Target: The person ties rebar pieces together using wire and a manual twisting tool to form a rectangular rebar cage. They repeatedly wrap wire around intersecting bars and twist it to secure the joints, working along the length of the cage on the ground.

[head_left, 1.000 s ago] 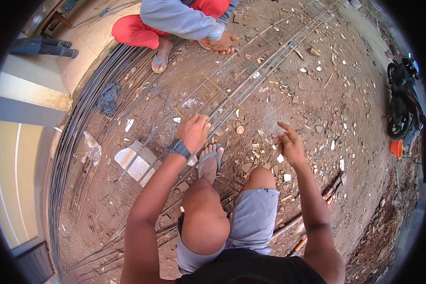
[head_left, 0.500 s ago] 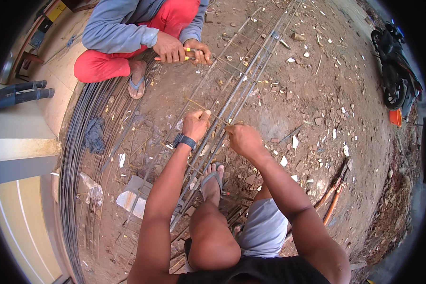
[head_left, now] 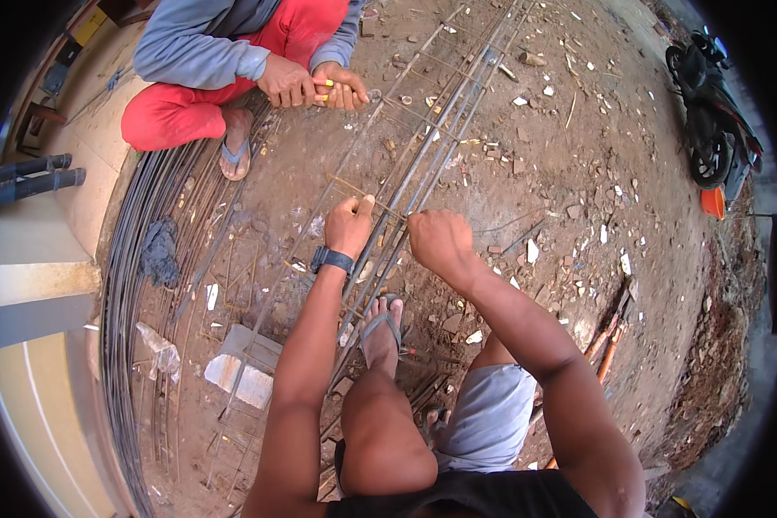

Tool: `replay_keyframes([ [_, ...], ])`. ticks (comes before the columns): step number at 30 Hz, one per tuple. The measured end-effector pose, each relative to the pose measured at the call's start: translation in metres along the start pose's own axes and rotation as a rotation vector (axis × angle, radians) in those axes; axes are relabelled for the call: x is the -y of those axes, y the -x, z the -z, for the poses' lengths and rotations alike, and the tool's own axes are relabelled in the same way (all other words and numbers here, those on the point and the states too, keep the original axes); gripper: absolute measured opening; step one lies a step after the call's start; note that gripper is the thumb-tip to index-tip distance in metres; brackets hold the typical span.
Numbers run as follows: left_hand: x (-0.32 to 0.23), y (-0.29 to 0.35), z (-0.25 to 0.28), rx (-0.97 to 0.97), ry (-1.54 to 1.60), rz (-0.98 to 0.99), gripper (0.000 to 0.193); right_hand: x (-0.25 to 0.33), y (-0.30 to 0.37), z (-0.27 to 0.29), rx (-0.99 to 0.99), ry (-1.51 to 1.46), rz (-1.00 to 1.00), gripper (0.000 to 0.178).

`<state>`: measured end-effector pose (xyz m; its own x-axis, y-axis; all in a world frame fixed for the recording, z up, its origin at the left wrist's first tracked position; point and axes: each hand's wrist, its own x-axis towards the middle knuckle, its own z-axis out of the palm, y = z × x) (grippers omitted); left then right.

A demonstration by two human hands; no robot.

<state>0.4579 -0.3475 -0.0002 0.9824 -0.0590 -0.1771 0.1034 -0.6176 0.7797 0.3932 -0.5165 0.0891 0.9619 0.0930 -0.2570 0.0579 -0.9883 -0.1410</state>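
Observation:
A long rebar cage (head_left: 421, 160) of straight steel bars and square stirrups runs away from me across the ground. My left hand (head_left: 349, 228), with a dark watch on its wrist, is closed on a rusty stirrup (head_left: 344, 184), thumb along the top. My right hand (head_left: 440, 245) is a fist at the cage's right side, knuckles up, close to the stirrup's corner. A thin wire (head_left: 505, 229) trails out beside this fist; the fingers hide its hold. My sandalled foot (head_left: 380, 332) stands by the bars below my hands.
A co-worker in red trousers (head_left: 177, 121) squats at upper left, holding a tool with red and yellow handles (head_left: 323, 84). Bundled bars (head_left: 125, 285) lie along the left wall. Orange-handled cutters (head_left: 610, 345), rubble, a motorcycle (head_left: 708, 129) and an orange bucket (head_left: 713, 203) are on the right.
My right fist has shifted slightly left and turned knuckles up, and a thin wire now shows beside it. My left hand keeps its hold. The whole view has shifted a little.

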Motion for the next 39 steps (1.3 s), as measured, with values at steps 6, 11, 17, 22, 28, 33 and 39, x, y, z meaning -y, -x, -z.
replay_keyframes([
  [6,0.005,-0.007,0.002,0.103,0.276,0.234,0.045,0.015,-0.025,-0.010,-0.107,0.002,0.035,0.018],
  [11,0.005,-0.006,0.004,0.264,0.535,0.340,0.036,0.013,-0.029,-0.024,-0.199,-0.056,0.105,0.016],
  [17,-0.008,-0.001,0.003,0.231,0.544,0.318,0.030,0.024,-0.035,-0.043,-0.390,-0.288,-0.054,0.013],
  [22,-0.004,-0.006,0.000,0.224,0.554,0.289,0.026,0.031,-0.039,-0.056,-0.474,-0.374,-0.089,0.013],
  [28,-0.004,-0.008,-0.006,0.197,0.632,0.264,0.022,0.027,-0.035,-0.036,-0.378,-0.336,-0.087,0.017],
  [33,-0.004,-0.006,0.001,0.152,0.567,0.222,0.020,0.021,-0.053,-0.012,-0.536,-0.515,0.064,0.018],
  [39,-0.008,-0.010,0.000,0.204,0.621,0.277,0.020,0.013,-0.075,-0.035,-0.435,-0.554,0.164,0.022],
])
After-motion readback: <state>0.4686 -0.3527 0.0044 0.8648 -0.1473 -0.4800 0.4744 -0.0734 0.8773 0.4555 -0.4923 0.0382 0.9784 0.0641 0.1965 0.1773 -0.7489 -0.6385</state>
